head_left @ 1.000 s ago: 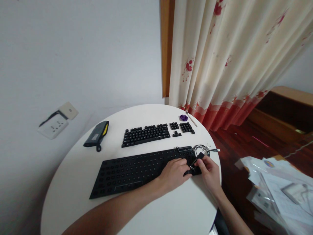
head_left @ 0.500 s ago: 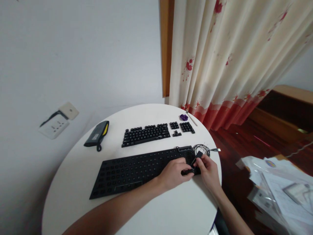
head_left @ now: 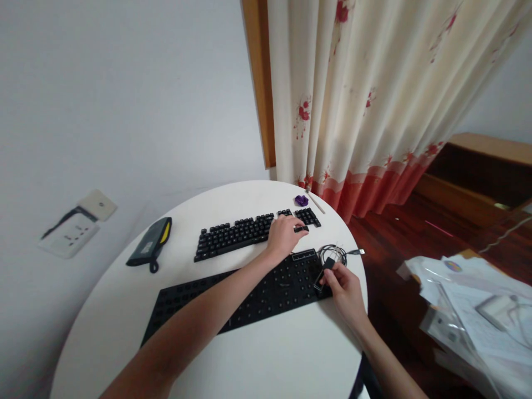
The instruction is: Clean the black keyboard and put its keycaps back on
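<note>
My left hand [head_left: 283, 237] reaches over the loose black keycaps on the white table. Its thumb and fingertips close around a dark keycap [head_left: 302, 228] beside the arrow keys, partly hidden by the fingers. My right hand [head_left: 344, 289] grips a black keycap puller [head_left: 328, 264] by its handle, its wire loop pointing down over the right end of the keyboard base [head_left: 286, 291]. That black base lies tilted across the table, with bare key posts showing. Farther back, the removed keycaps [head_left: 236, 234] sit laid out in keyboard order, with the number-pad keycaps [head_left: 308, 216] to the right.
A coiled cable [head_left: 334, 254] with a USB plug lies behind my right hand. Near the back edge of the round table [head_left: 249, 360] are a purple crumpled item [head_left: 301, 200] and a white stick-like tool [head_left: 316, 203]. A dark grey pouch [head_left: 150, 242] stands at left.
My left hand has moved from beside the puller, up and away to the arrow keycaps. My right hand stays over the keyboard's right end with the puller. The view has shifted slightly.
</note>
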The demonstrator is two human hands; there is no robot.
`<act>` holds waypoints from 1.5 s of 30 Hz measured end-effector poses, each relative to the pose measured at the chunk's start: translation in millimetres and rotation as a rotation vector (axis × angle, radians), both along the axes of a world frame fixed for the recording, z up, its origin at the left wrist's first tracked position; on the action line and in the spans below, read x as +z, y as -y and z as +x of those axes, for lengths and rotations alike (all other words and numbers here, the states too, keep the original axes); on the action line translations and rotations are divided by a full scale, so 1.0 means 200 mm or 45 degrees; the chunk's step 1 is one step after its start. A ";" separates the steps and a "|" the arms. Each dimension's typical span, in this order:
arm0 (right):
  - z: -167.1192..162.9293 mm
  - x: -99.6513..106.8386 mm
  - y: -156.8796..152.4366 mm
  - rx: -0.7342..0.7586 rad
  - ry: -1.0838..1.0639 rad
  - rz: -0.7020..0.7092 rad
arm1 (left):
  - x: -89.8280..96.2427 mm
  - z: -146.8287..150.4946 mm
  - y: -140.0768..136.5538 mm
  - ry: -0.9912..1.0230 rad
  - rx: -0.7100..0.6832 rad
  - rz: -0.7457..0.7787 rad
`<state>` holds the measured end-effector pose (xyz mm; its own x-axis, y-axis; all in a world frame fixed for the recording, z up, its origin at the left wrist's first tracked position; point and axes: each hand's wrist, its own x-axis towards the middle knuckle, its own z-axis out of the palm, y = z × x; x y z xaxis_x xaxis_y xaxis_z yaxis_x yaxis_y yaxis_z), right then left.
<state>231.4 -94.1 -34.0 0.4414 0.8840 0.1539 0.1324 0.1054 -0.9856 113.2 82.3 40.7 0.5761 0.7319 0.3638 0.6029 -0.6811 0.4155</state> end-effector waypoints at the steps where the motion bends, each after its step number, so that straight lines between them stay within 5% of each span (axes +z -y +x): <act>1: 0.00 0.00 0.00 0.005 -0.011 0.000 | -0.01 0.05 -0.03 -0.072 0.023 0.013; 6: 0.00 0.00 0.00 0.033 -0.033 -0.020 | -0.11 0.18 -0.09 -0.214 0.086 0.000; 15: -0.01 0.01 0.01 0.062 -0.032 -0.056 | -0.18 0.20 -0.13 -0.231 0.130 -0.008; 36: -0.01 0.03 0.02 0.033 -0.028 -0.026 | -0.18 0.21 -0.12 -0.211 0.259 0.162; 45: 0.01 -0.02 0.04 -0.144 -0.033 0.084 | -0.05 0.07 0.02 -0.221 0.171 0.111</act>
<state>234.3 -101.3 -37.3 0.5419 0.8168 0.1977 0.1219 0.1563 -0.9802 126.9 77.7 30.7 0.5351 0.7765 0.3328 0.7477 -0.6186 0.2412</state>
